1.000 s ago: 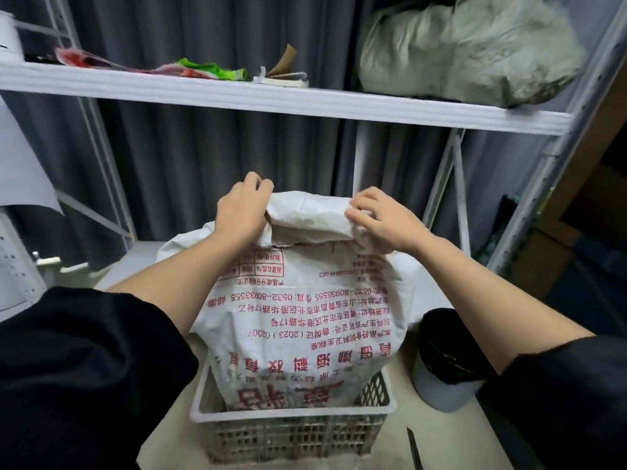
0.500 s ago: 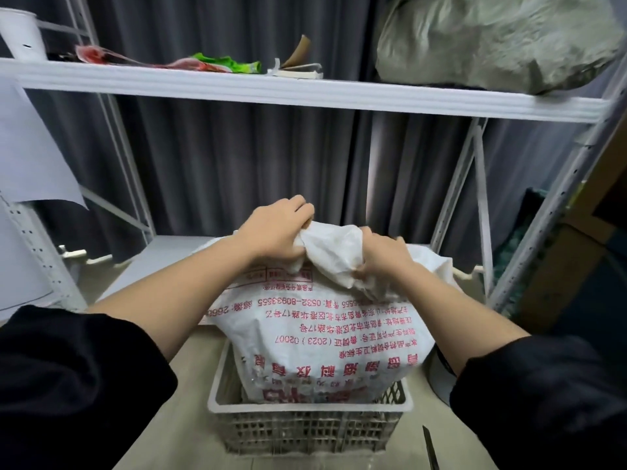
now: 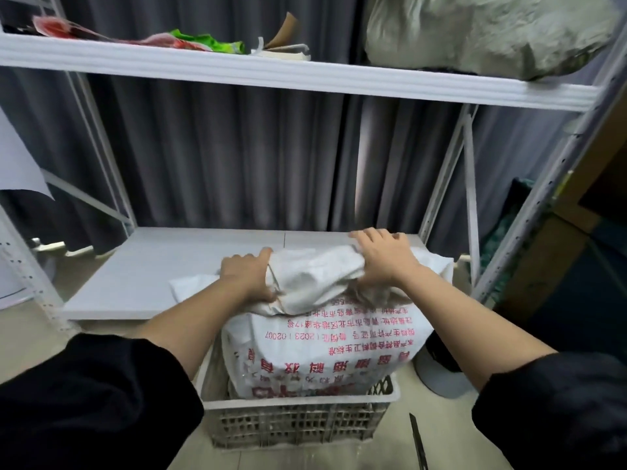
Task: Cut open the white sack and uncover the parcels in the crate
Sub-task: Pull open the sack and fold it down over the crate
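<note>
A white woven sack (image 3: 322,351) with red print stands upright in a white plastic lattice crate (image 3: 298,422) on the floor. Its top is rolled down into a thick bundle. My left hand (image 3: 246,278) grips the left end of that rolled top, and my right hand (image 3: 385,257) presses over its right end. The parcels inside are hidden by the sack. A dark knife blade (image 3: 417,442) lies on the floor just right of the crate, apart from both hands.
A white metal rack stands behind the crate, with a low shelf (image 3: 169,266) and an upper shelf (image 3: 271,76) holding papers and a grey bag (image 3: 481,32). A round bin with a black liner (image 3: 441,371) sits right of the crate. Grey curtains hang behind.
Both hands have pushed the sack's top downward, rolling it into a bundle. The hands moved apart to its two ends, and the sack now stands lower in the crate.
</note>
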A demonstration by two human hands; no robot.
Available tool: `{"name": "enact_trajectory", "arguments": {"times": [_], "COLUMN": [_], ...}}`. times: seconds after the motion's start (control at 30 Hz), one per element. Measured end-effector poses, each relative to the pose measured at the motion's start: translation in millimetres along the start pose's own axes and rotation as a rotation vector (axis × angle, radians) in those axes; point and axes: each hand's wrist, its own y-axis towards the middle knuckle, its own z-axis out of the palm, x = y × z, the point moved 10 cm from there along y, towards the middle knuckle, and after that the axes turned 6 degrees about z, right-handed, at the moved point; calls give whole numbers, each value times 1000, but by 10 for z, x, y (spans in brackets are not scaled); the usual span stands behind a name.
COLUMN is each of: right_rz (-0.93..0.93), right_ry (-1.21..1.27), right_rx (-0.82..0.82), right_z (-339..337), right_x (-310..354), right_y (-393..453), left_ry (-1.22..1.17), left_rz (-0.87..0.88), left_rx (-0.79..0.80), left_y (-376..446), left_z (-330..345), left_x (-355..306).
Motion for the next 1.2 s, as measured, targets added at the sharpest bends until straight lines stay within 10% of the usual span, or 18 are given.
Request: {"name": "enact_trajectory", "arguments": {"times": [0.2, 0.57, 0.73, 0.9, 1.03, 1.2], "right_rz": [175, 273, 141, 244, 142, 272], "right_ry": [-60, 179, -26, 130, 37, 337], "right_rx": [347, -455, -209, -612, -287, -720], "right_z": [609, -909, -675, -1189, -700, -1750], "right_x": [-312, -342, -83, -342, -58, -337], "right_y": [-156, -86, -17, -138, -26, -39], "left_ry": [106, -24, 82, -26, 23, -314], "left_rz": [47, -64, 40, 4, 8, -101], "left_rx": [-145, -720, -402, -770, -465, -950], "left_y": [21, -280, -235, -477, -289, -531], "left_z": [-137, -1661, -1308, -1809, -1363, -2235], "left_x": [-157, 217, 162, 238, 219, 426]}}
